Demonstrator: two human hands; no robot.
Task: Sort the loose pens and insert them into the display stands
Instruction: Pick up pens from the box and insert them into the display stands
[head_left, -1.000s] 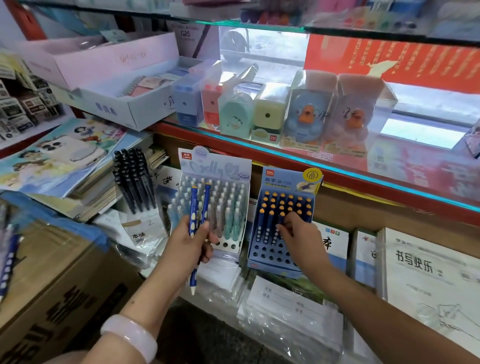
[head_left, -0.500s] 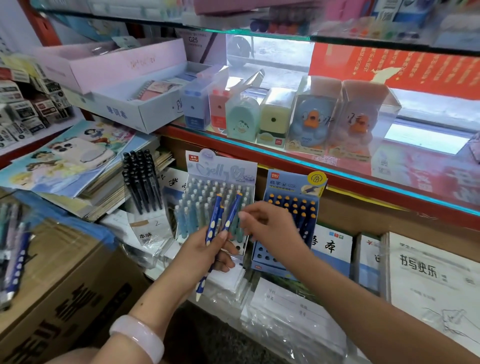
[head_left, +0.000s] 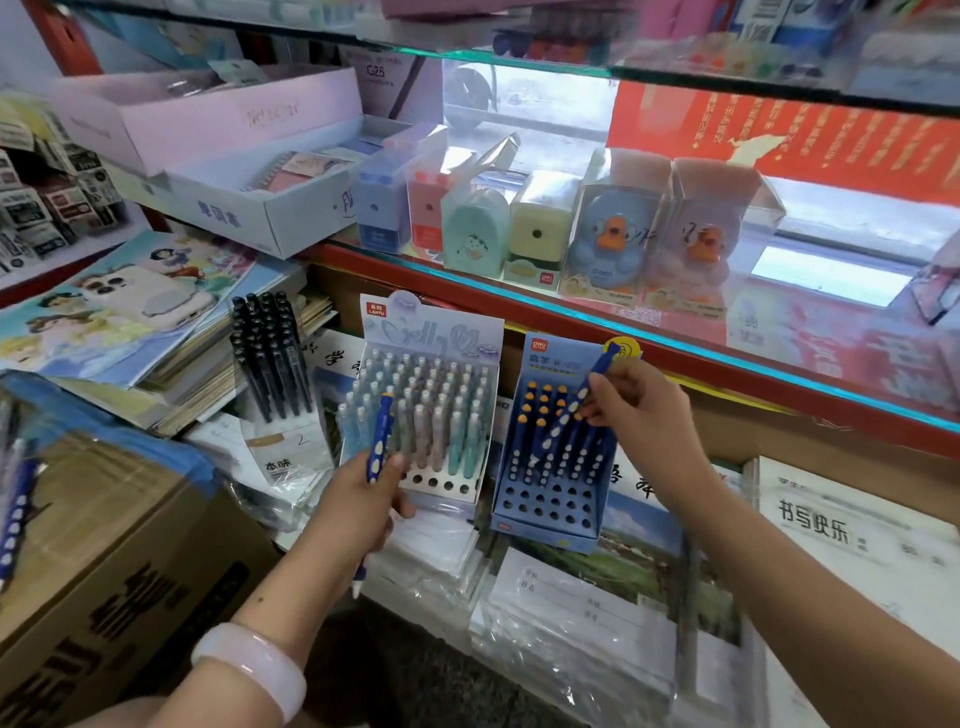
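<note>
Loading pens into blue stand
R hand (head_left: 636, 410) pinching pen (head_left: 574, 402) mid-barrel; L hand (head_left: 358, 499) gripping spare pen (head_left: 378, 441). Probably light, stiff, slick plastic.

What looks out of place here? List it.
More dark blue dotted pens lie loose on the cardboard box at far left, away from the blue stand, whose front holes are empty. The right hand and left hand each hold one such pen.

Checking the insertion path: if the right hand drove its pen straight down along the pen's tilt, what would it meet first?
Probably the pens already standing in the blue display stand; the right hand holds its blue pen across them, though depth is unclear.
</note>
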